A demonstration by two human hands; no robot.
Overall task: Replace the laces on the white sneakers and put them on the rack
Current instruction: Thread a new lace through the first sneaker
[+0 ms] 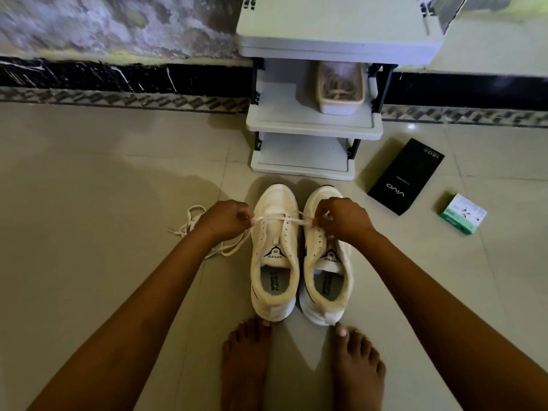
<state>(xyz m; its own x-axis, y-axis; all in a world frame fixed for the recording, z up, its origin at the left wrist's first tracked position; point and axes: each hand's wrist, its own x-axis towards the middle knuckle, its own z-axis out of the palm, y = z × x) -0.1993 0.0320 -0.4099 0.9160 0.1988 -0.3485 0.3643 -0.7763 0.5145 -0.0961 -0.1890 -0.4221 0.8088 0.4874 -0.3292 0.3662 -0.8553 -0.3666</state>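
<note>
A white lace (284, 218) is pinched at each end by the left hand (225, 219) and right hand (341, 219). It is stretched across the left sneaker (274, 253).

Both forearms bare, no sleeves visible. Left hand (226, 218) and right hand (341, 218) bare: no gloves, rings or watch. Feet bare, no socks.

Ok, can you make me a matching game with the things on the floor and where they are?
Things:
1. basket
2. black box
3. green box
4. loose lace

Places:
A. floor, left of the sneakers
B. middle shelf of the rack
C. farthest right on the floor
D. floor, just right of the rack

Pairs: 1-B, 2-D, 3-C, 4-A
</note>
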